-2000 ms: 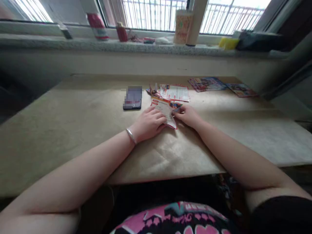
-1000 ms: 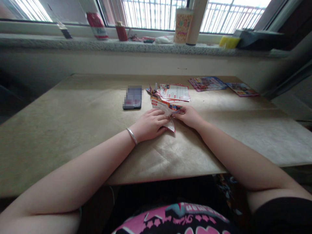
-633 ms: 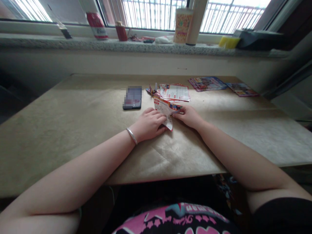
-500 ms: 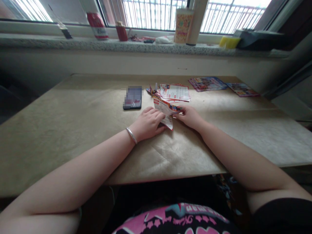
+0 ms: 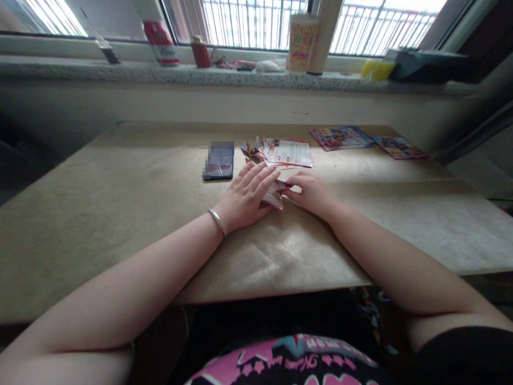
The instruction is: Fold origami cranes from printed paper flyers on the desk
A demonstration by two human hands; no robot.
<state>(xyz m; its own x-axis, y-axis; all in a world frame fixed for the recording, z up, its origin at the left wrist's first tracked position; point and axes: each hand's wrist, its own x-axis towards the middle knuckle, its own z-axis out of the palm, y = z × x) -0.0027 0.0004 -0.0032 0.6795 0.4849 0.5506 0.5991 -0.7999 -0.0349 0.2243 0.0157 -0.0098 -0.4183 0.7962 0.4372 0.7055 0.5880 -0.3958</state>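
Note:
A printed paper sheet (image 5: 273, 199), white with red and coloured edges, lies partly folded on the table in front of me. My left hand (image 5: 249, 193) rests flat over it with fingers stretched out, covering most of it. The folded right edge of the sheet is pinched between the thumb and fingers of my right hand (image 5: 310, 193). Just beyond the hands is a small pile of similar printed sheets (image 5: 289, 152). Left of that pile sits a crumpled or folded colourful paper piece (image 5: 252, 150).
A dark phone (image 5: 222, 161) lies left of the sheets. Colourful leaflets (image 5: 344, 137) are stacked at the back right, with another bunch (image 5: 401, 147) beside them. On the windowsill (image 5: 240, 78) stand a red and white can (image 5: 161, 44), a patterned cup (image 5: 301, 44) and a yellow block (image 5: 375, 69).
My left hand has moved up and over the sheet, its fingers straightening out. The raised part of the sheet is now pressed lower. My right hand keeps its pinch.

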